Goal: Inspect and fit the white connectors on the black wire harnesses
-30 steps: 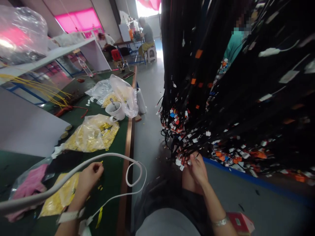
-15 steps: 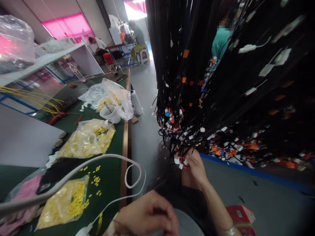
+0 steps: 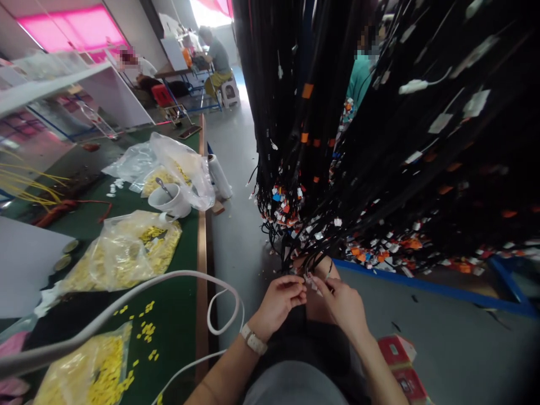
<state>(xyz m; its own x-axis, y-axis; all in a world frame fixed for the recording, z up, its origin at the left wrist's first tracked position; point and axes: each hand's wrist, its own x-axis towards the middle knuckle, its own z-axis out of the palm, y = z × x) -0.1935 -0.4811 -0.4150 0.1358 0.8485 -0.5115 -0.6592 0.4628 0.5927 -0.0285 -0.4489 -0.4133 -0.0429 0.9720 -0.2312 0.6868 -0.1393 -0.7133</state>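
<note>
My left hand point(image 3: 280, 304), with a pale watch on its wrist, is closed in a pinch, its fingertips up against those of the other hand. Whatever it pinches is too small to make out. My right hand point(image 3: 345, 306) is shut on a white plug connector point(image 3: 311, 283) at the end of a black cable. Both hands meet above my lap, under the hanging bundle of black cables point(image 3: 287, 112). Small white, orange, blue and red connectors point(image 3: 284, 205) crowd the lower ends of that bundle.
On the green table point(image 3: 169, 304) at left lie a bag of yellow pieces point(image 3: 122, 253), a second such bag point(image 3: 90, 365), loose yellow pieces and a white cup point(image 3: 171, 201). A grey-white cable point(image 3: 139, 284) loops past its edge. A red box point(image 3: 399, 360) stands at right. Other people sit farther back.
My left hand has moved up and forward from near my body to meet the right hand at the connector. The view has shifted, so the table sits farther left.
</note>
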